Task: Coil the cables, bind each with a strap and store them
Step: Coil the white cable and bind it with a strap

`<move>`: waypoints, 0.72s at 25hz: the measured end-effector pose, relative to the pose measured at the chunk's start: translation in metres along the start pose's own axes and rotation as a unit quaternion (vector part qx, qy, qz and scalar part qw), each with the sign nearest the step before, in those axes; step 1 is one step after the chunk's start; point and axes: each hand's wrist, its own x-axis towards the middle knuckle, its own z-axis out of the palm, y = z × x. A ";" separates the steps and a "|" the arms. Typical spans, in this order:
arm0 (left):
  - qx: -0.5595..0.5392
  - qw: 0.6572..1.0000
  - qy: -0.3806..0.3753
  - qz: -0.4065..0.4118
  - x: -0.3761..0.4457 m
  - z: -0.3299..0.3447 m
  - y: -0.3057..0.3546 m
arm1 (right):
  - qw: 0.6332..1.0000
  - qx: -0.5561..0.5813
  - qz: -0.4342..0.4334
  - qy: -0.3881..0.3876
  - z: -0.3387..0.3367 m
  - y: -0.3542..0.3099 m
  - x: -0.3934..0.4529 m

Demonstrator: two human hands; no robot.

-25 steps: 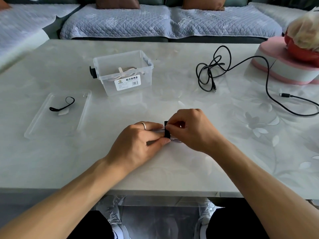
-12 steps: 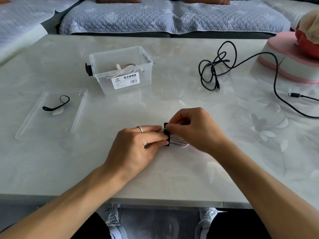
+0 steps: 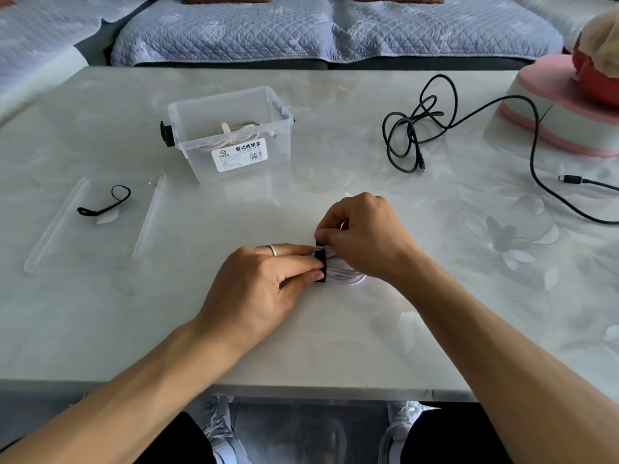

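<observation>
A coiled white cable [image 3: 348, 275] lies on the table near the front, with a black strap [image 3: 321, 262] wrapped round it. My left hand [image 3: 264, 283] pinches the strap and coil from the left. My right hand [image 3: 365, 236] grips the strap's upper end and covers most of the coil. A clear plastic box [image 3: 231, 132] at the back left holds a bound white cable [image 3: 234, 133]. A loose black cable [image 3: 422, 128] sprawls at the back right. Another black strap [image 3: 107, 202] lies on the box's clear lid [image 3: 60, 226] at the left.
A pink and white stand [image 3: 556, 112] with a red object sits at the far right; the black cable runs round it to a plug [image 3: 569, 179]. A sofa with quilted covers [image 3: 301, 28] stands behind the table. The table's front edge [image 3: 301, 390] is close to my knees.
My right hand has shifted a little on the strap's end; more of the white coil shows below it. The view has tilted slightly downward.
</observation>
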 end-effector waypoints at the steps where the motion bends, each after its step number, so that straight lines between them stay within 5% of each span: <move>1: 0.002 1.000 -0.002 0.003 0.000 -0.001 0.001 | 1.000 0.004 -0.001 0.006 0.000 0.000 0.000; 12: -0.023 0.999 0.012 -0.039 0.001 0.001 0.003 | 0.978 -0.036 -0.162 0.127 0.011 0.014 -0.032; 18: 0.002 1.000 0.009 -0.025 -0.002 0.002 0.005 | 0.967 -0.109 -0.194 0.124 0.012 0.014 -0.030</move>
